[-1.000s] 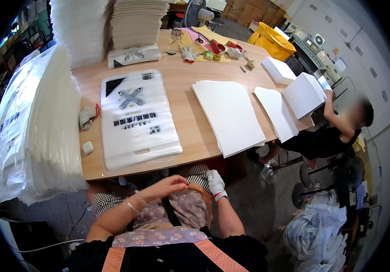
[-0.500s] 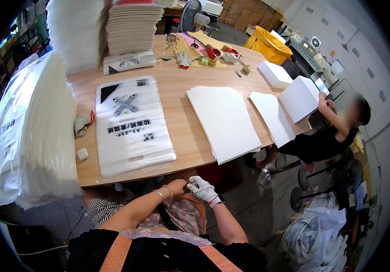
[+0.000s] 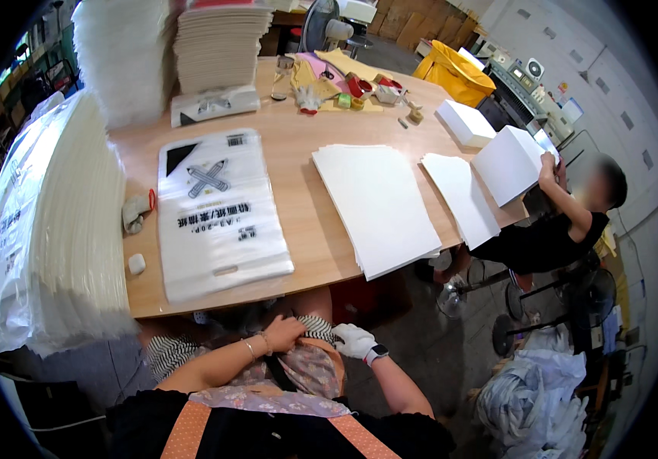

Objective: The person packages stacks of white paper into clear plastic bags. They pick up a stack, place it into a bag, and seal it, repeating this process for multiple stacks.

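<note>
Both my hands are over my lap, below the table's near edge. My left hand (image 3: 284, 334) is bare, with a bracelet on the wrist, and its curled fingers rest against the floral apron (image 3: 315, 366). What they pinch, if anything, is hidden. My right hand (image 3: 354, 340) wears a white glove and has a dark watch at the wrist. Its fingers are bent beside the apron's orange edge and the striped cloth (image 3: 318, 329) on my leg; I cannot make out anything in them. Nearest on the table (image 3: 298, 222) lie printed clear plastic bags (image 3: 225, 210) and a fanned stack of white paper sheets (image 3: 375, 206).
Tall stacks of plastic bags (image 3: 61, 222) stand at the left. A small white block (image 3: 137, 265) and a crumpled glove (image 3: 136, 214) lie beside the bags. Tape rolls and scissors lie at the back. To the right, a co-worker (image 3: 551, 229) handles a white paper stack (image 3: 506, 164).
My hands have come apart: the left moved slightly left on my lap, the gloved right moved right and a little down. More striped cloth shows between them.
</note>
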Available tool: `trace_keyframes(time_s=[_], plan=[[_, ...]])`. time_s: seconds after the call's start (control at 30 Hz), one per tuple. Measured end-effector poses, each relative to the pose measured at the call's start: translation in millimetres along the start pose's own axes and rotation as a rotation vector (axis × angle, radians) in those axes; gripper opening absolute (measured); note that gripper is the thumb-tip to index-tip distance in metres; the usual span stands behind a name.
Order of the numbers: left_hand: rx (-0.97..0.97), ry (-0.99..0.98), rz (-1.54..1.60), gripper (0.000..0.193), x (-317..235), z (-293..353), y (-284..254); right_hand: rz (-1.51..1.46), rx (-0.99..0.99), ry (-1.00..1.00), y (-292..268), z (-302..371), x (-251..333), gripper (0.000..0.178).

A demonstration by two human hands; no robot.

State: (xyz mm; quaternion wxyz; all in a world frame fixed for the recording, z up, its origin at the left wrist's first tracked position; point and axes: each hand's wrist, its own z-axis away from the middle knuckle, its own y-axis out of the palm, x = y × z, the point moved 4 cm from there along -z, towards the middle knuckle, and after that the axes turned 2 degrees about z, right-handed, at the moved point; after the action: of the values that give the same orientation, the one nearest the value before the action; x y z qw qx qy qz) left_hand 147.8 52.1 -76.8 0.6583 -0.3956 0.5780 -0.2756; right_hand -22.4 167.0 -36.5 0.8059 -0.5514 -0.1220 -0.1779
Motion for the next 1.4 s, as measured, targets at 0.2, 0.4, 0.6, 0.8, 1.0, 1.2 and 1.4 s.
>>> trace_keyframes(time_s=[0.2,0.4,0.6,0.8,1.0,1.2,1.4], plan=[[-0.032,-0.254,0.181,0.032,9,26,28,-0.165,0.158,0.155,49,-15,-26,0.033],[0.061,-0.361,0.358,0.038,22,24,25,-0.441,0.017,0.423,118,-9,-50,0.041],[0.202,-0.334,0.389,0.048,10,26,19,-1.382,0.07,0.345,195,-9,-104,0.036],[0.018,-0.066,1.15,0.089,-37,76,-134,-1.325,-0.81,0.743,106,14,-107,0.006],[-0.094,1.216,1.622,0.12,-166,149,-383,-1.323,-1.048,0.276,-25,-14,52,0.033],[-0.036,0.769,1.534,0.05,-154,128,-364,-0.625,-0.222,-0.179,54,-89,140,0.028],[0.204,-0.564,-0.153,0.059,-18,142,-85,-0.033,0.385,-0.284,214,-130,135,0.033]])
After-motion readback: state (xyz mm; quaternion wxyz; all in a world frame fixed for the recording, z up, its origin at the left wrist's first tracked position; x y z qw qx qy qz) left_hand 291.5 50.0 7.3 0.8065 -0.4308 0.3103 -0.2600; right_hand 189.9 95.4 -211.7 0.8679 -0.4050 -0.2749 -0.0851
